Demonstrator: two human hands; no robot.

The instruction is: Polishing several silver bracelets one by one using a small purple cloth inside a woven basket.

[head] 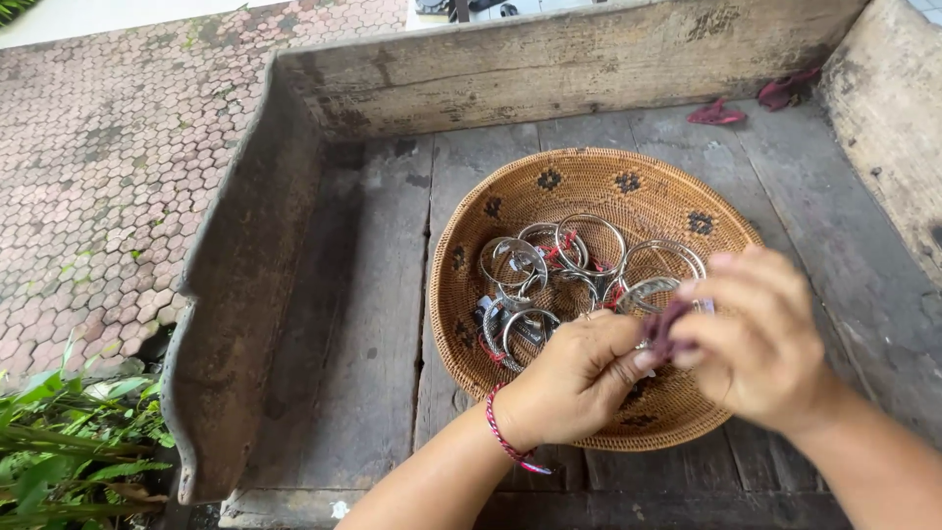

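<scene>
Over the near rim of the woven basket [510, 186], both hands meet, blurred by motion. What the left hand [574, 378] pinches is mostly hidden behind its knuckles; only a bit of silver shows at the fingertips. The right hand [760, 339] grips a small dark red cloth [669, 329] pressed against that piece. Both forearms are cut off by the bottom edge. Silver bangles [559, 270] with red tags lie heaped in the basket, partly covered by the hands. The basket sits on a worn wooden surface [363, 324] with raised sides; two red scraps [716, 113] lie in its far corner
</scene>
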